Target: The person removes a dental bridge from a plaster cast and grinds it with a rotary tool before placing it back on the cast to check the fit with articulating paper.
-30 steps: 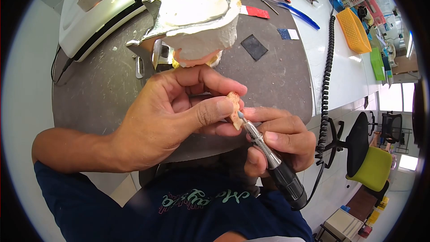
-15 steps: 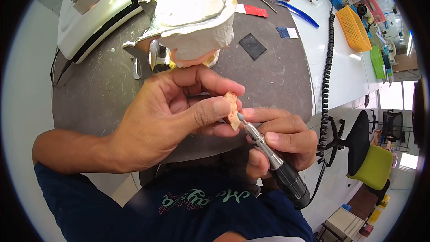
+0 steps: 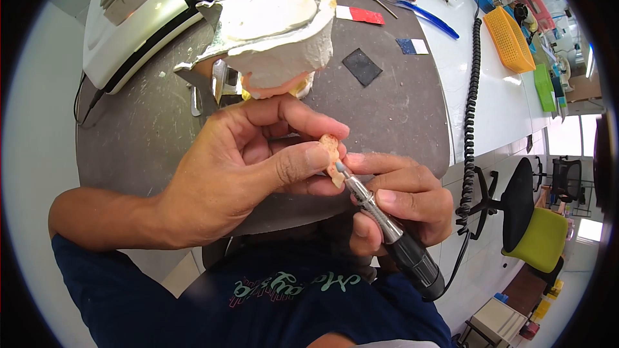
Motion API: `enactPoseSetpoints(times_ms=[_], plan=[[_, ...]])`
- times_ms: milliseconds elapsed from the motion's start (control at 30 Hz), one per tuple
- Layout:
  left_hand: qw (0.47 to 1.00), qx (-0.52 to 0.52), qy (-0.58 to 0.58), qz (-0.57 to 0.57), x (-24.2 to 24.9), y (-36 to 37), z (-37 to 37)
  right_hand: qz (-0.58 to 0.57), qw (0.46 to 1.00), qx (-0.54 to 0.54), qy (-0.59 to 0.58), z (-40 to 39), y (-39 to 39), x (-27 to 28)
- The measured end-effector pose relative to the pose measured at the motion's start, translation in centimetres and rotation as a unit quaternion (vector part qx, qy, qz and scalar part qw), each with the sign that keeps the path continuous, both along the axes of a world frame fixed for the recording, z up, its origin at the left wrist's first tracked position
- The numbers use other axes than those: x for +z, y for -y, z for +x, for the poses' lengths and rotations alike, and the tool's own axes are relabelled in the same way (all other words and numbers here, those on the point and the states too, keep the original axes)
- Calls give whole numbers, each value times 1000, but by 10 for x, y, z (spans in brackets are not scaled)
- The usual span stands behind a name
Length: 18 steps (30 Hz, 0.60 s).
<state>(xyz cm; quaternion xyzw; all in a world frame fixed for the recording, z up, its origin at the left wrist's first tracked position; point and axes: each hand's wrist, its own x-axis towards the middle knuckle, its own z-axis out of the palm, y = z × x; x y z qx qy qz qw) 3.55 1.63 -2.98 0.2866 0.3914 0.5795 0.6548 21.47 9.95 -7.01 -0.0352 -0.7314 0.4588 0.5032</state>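
Observation:
Between the thumb and fingers of my left hand (image 3: pixel 258 161) is a small tooth-coloured dental bridge (image 3: pixel 332 158) with reddish marks on it. My right hand (image 3: pixel 409 196) grips a rotary handpiece (image 3: pixel 390 229), silver at the front and black at the back, like a pen. Its grey pointed bur (image 3: pixel 340 166) is right at the lower part of the bridge. Behind my left hand, a white plaster dental cast (image 3: pixel 277 32) with pink and yellow parts stands on a metal articulator (image 3: pixel 219 80).
A white machine (image 3: pixel 135 32) stands at the back left of the grey work mat (image 3: pixel 406 109). A black square (image 3: pixel 362 66), red-and-white strip (image 3: pixel 361 15) and blue brush (image 3: pixel 432 20) lie around the cast. A coiled black cord (image 3: pixel 472 103) hangs at the right, near a yellow basket (image 3: pixel 509 38).
The handpiece and my right hand have shifted slightly left, with the bur a little higher along the bridge. My left hand keeps its hold, and the bridge is turned slightly.

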Motion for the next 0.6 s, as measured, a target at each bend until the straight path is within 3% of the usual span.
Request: enactPoseSetpoints(times_ms=[600], plan=[[1000,-22,8,-15,3,-1,-2,64,997,-47,-17,0,-4,1]])
